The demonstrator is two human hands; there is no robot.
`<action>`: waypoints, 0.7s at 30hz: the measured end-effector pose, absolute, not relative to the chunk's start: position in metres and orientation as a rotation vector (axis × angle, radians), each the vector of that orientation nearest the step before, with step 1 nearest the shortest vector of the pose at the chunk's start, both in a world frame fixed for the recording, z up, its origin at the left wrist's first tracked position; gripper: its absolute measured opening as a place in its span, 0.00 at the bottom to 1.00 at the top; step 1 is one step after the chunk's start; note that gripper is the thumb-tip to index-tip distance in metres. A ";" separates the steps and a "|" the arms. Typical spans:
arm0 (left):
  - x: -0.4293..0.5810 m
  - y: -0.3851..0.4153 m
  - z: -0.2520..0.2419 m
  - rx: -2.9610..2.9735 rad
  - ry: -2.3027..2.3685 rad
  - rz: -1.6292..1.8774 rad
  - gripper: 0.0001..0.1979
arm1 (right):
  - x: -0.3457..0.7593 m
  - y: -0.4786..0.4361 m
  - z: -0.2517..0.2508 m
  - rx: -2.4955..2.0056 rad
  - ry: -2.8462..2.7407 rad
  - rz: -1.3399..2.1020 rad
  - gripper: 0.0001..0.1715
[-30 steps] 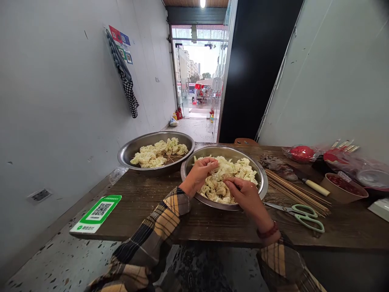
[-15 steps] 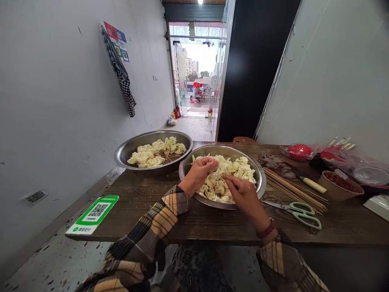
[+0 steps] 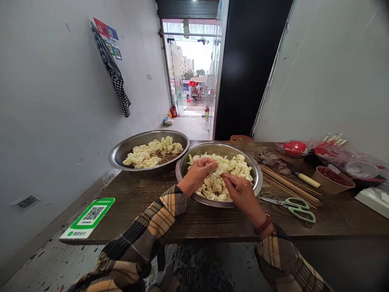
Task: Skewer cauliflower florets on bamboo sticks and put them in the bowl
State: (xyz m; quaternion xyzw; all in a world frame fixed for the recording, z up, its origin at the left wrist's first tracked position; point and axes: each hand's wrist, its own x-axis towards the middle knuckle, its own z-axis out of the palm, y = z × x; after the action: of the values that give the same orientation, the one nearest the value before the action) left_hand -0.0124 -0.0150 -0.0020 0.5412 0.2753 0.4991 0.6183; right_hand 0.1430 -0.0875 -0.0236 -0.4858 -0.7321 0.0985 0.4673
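Left hand (image 3: 198, 173) and right hand (image 3: 240, 193) pinch one cauliflower floret (image 3: 221, 167) between their fingers; it seems light and crumbly, best held by its stem.

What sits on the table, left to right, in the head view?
Green QR sign → bowl of skewered cauliflower → bowl of loose cauliflower → bamboo skewers → brown cup → white box

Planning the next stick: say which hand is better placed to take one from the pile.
Right, likely: the right hand is nearer the sticks on the table; the left hand grips cauliflower across the bowl.
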 end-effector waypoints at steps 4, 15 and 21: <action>-0.012 -0.019 0.001 1.244 0.661 1.152 0.16 | 0.142 -0.088 -0.021 -1.218 -1.801 0.241 0.18; -0.016 -0.013 -0.001 1.213 0.917 1.223 0.14 | 0.148 -0.090 -0.019 -1.271 -1.560 0.314 0.18; -0.010 -0.005 -0.013 1.767 1.074 0.952 0.04 | 0.153 -0.088 -0.021 -1.220 -1.323 0.472 0.20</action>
State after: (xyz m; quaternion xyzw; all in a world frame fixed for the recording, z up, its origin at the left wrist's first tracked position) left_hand -0.0095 -0.0048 -0.0130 0.7048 0.4285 0.3795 0.4191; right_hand 0.1534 -0.0884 -0.0214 -0.5257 -0.5701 0.2036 0.5977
